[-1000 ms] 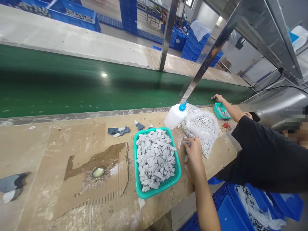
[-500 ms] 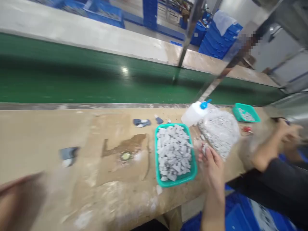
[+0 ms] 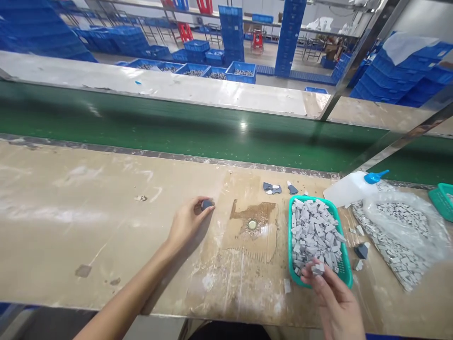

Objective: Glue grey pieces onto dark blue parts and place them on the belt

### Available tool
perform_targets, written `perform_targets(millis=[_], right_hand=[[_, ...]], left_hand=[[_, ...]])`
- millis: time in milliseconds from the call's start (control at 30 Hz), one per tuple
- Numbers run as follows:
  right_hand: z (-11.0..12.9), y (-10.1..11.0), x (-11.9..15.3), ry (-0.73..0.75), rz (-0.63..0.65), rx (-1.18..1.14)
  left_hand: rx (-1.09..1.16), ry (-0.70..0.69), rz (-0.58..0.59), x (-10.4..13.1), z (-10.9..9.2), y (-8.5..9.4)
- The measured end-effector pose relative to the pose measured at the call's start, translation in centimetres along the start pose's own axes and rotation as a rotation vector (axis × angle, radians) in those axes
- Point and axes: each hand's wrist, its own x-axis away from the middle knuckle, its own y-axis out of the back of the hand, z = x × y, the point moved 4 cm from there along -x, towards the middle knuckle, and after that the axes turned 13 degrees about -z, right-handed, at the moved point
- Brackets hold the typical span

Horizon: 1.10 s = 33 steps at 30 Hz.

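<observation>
My left hand pinches a small dark grey piece between thumb and fingers, just over the tabletop. At the near end of a green basket, my right hand grips a small light grey block in its fingertips. Many light grey blocks fill that basket. Left of it, a round metal-looking disc is set in a worn patch of the table. Behind lie several dark grey pieces with white parts. Another dark piece rests right of the basket.
A white bottle with a blue spout lies tilted beyond the basket. Right of it is a clear plastic bag of grey pieces. A second green basket stands at the right edge. A green belt runs behind the table.
My view has swung left. My left hand has come in and taken hold of a dark piece from the table. My right hand has moved from right of the basket to its near end.
</observation>
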Motion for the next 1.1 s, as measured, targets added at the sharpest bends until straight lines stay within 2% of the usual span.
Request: perform_targets(millis=[67, 133, 200, 300, 367, 433, 533, 667, 867, 1100], right_hand=[[-0.9, -1.0, 0.9, -0.043, 0.065, -0.034], [-1.0, -2.1, 2.1, 0.021, 0.087, -0.034], [-0.2, -3.3, 3.4, 0.185, 0.094, 0.007], [2.3, -5.3, 5.7, 0.557, 0.147, 0.09], [4.0, -6.3, 7.0, 0.782, 0.215, 0.119], [4.9, -6.8, 7.9, 0.914, 0.278, 0.134], [5.1, -6.7, 8.4, 0.969, 0.329, 0.15], [4.6, -6.0, 8.8, 0.969, 0.38, 0.18], [5.0, -5.4, 9.4, 1.054, 0.34, 0.229], [5.6, -5.4, 9.6, 1.111, 0.363, 0.263]], left_hand=[[0.191, 0.05, 0.004, 1.2, -0.6, 0.3], [0.428, 0.128, 0.045, 2.8, -1.8, 0.7], [0.646, 0.197, 0.16, 4.9, -3.6, 0.7], [0.867, 0.264, 0.365, 8.6, -6.7, 0.3], [0.989, 0.324, 0.452, 10.7, -8.2, -0.1], [1.083, 0.383, 0.508, 12.4, -9.2, -0.6], [1.146, 0.422, 0.541, 14.0, -9.9, -1.3], [1.088, 0.375, 0.479, 14.8, -10.2, -1.4], [1.057, 0.294, 0.406, 15.5, -10.5, -1.0], [1.019, 0.301, 0.428, 16.3, -10.1, -1.3]])
